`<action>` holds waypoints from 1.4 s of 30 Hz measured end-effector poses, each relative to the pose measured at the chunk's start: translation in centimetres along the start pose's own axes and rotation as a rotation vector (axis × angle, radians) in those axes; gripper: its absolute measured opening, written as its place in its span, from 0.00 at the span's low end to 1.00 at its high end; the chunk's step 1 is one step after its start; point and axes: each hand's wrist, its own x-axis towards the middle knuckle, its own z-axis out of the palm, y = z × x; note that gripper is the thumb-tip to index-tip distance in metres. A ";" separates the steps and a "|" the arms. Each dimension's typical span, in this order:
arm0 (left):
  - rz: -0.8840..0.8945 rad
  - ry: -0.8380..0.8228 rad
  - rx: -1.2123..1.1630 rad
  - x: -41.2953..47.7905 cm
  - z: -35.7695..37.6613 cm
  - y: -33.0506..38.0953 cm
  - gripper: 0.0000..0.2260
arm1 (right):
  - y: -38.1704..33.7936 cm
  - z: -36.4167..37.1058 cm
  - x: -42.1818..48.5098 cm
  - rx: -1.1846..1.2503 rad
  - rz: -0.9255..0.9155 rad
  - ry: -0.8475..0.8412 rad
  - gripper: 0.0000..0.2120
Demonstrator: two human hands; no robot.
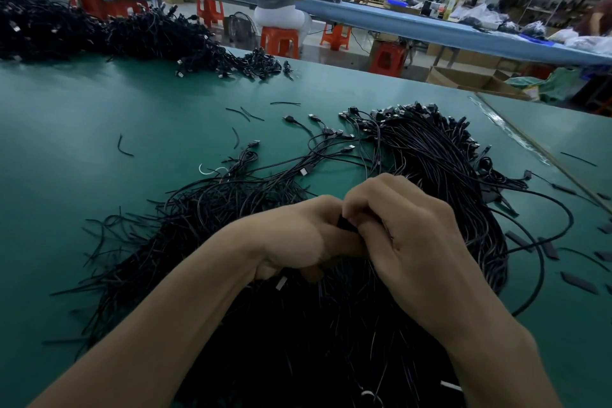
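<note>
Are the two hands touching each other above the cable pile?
Touching. The head view shows the left hand and right hand meeting finger against finger around a small black piece, with no gap.
</note>
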 end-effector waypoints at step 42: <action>0.391 0.372 -0.387 1.1 1.7 1.0 0.12 | 0.8 0.2 0.0 -0.089 0.142 0.370 0.03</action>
